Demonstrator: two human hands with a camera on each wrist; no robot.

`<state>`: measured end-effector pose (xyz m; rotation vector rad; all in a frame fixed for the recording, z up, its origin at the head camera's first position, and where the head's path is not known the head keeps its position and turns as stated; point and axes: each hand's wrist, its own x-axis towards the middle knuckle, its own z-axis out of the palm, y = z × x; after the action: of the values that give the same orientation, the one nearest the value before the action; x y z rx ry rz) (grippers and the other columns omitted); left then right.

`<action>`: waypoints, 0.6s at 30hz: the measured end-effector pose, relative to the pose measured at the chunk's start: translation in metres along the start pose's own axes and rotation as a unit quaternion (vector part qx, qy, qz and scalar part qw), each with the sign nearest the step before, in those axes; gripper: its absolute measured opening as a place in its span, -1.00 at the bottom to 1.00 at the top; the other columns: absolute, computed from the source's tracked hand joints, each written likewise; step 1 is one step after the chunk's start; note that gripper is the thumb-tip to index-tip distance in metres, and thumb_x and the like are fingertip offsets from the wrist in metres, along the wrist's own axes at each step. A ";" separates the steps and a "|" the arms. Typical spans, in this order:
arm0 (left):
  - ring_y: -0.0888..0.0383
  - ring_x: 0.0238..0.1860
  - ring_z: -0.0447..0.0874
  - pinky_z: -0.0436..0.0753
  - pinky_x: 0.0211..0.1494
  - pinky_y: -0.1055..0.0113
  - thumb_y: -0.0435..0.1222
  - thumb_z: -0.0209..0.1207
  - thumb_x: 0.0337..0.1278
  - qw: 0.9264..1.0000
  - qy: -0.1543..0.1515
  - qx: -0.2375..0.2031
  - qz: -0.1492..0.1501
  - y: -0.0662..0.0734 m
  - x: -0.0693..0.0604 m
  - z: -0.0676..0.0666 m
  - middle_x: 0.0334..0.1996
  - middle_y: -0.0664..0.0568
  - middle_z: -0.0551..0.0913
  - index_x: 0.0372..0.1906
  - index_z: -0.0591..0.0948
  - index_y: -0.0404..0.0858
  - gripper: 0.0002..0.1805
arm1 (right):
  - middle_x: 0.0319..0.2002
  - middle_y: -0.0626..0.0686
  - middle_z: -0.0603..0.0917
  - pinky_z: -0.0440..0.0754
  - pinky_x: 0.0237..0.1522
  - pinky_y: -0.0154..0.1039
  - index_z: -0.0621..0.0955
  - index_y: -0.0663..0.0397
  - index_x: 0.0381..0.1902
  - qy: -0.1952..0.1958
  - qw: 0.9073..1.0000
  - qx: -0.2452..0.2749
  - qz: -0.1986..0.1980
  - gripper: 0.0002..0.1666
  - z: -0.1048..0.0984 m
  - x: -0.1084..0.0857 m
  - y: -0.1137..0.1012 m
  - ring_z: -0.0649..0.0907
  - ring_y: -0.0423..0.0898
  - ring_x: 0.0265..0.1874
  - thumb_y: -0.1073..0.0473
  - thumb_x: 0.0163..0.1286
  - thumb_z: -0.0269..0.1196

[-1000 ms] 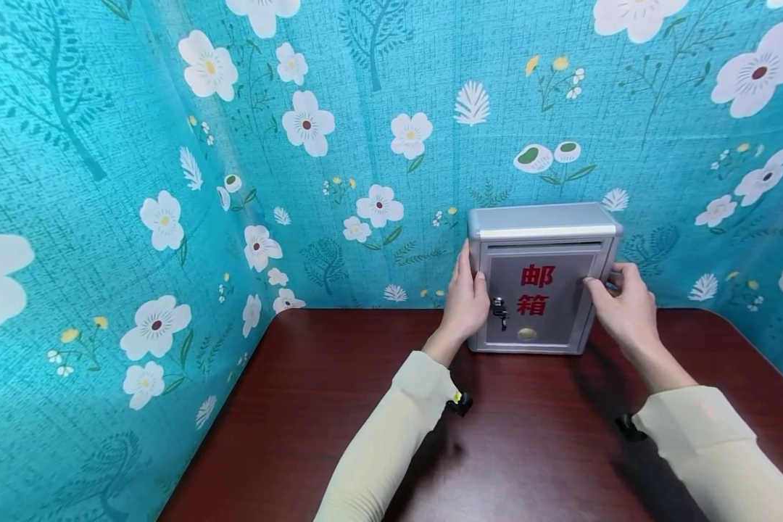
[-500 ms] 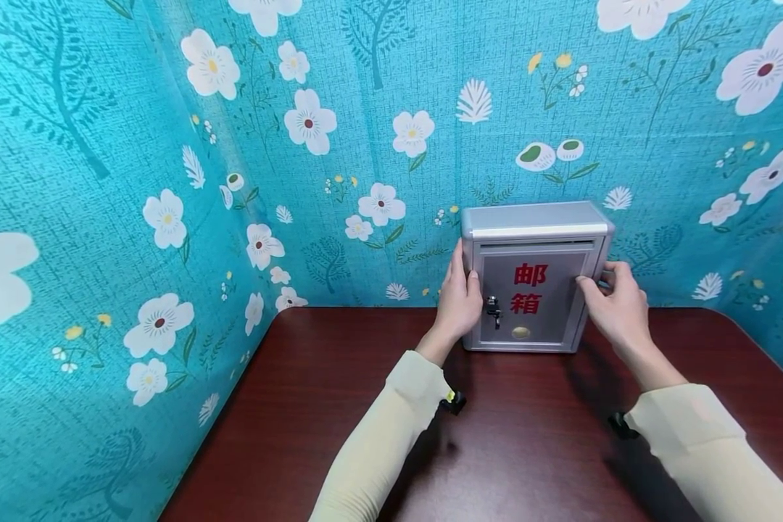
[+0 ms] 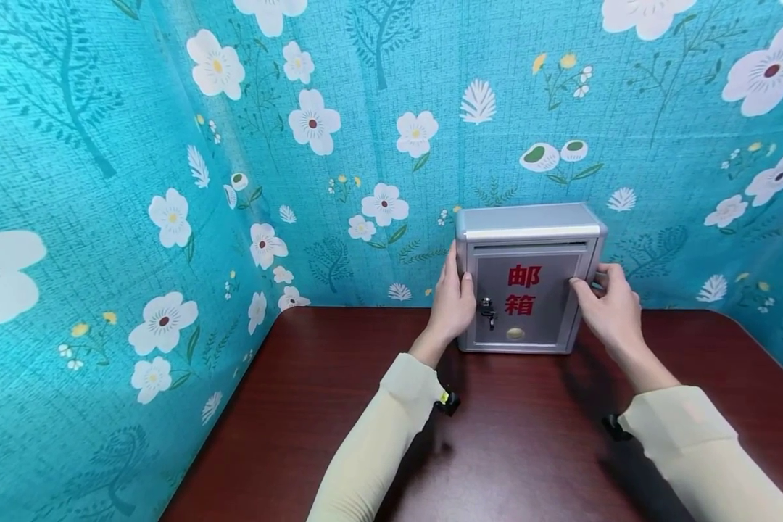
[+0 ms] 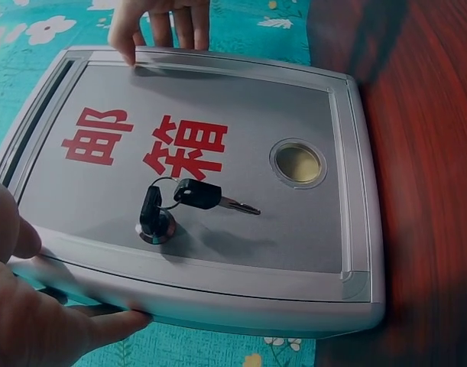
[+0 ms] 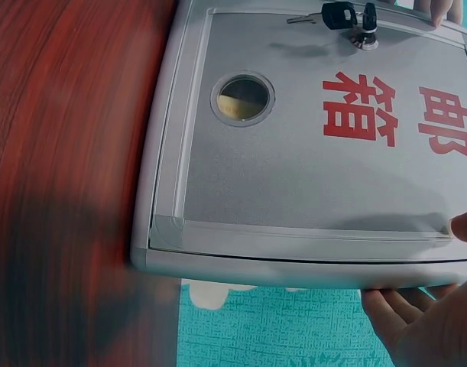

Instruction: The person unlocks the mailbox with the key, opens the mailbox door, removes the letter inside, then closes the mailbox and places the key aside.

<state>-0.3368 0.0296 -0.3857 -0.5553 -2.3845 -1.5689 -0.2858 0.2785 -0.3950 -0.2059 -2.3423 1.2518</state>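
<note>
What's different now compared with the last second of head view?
The silver box has shifted a little to the left along the table, and the left hand and right hand have moved with it. Nothing was newly grasped or released. The box stays upright, held at both sides, with its keys at the lock.

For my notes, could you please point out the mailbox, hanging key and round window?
Mailbox (image 3: 525,291): head view, middle of its door.
Hanging key (image 4: 202,194): left wrist view, black head.
Round window (image 5: 243,99): right wrist view, centre.
</note>
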 end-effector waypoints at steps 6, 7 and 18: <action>0.05 0.59 0.11 0.26 0.54 0.04 -0.26 -0.14 0.65 1.000 0.002 -0.001 -0.006 -0.001 -0.001 -0.006 0.65 0.07 0.04 0.69 -0.12 0.04 -0.29 | 0.36 0.43 0.46 0.55 0.14 0.32 0.29 0.26 0.45 0.001 1.000 0.002 -0.004 -0.26 0.005 -0.002 -0.004 0.58 0.37 0.22 -0.14 0.56 0.08; 0.06 0.59 0.11 0.25 0.54 0.01 -0.26 -0.14 0.65 1.000 0.002 -0.002 -0.007 -0.002 -0.002 -0.007 0.64 0.08 0.04 0.69 -0.13 0.05 -0.29 | 0.36 0.43 0.46 0.54 0.14 0.33 0.30 0.26 0.45 0.001 1.000 0.001 -0.004 -0.26 0.005 -0.002 -0.004 0.58 0.37 0.22 -0.14 0.56 0.08; 0.06 0.59 0.11 0.26 0.54 0.03 -0.30 -0.13 0.63 1.000 0.010 -0.005 0.008 -0.005 -0.003 -0.016 0.64 0.06 0.07 0.68 -0.11 0.04 -0.28 | 0.37 0.44 0.45 0.55 0.13 0.33 0.29 0.24 0.45 -0.008 1.000 0.007 -0.004 -0.26 0.013 -0.003 -0.010 0.58 0.38 0.23 -0.15 0.56 0.08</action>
<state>-0.3364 0.0128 -0.3852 -0.5555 -2.3530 -1.5721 -0.2885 0.2627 -0.3939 -0.1818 -2.3444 1.2703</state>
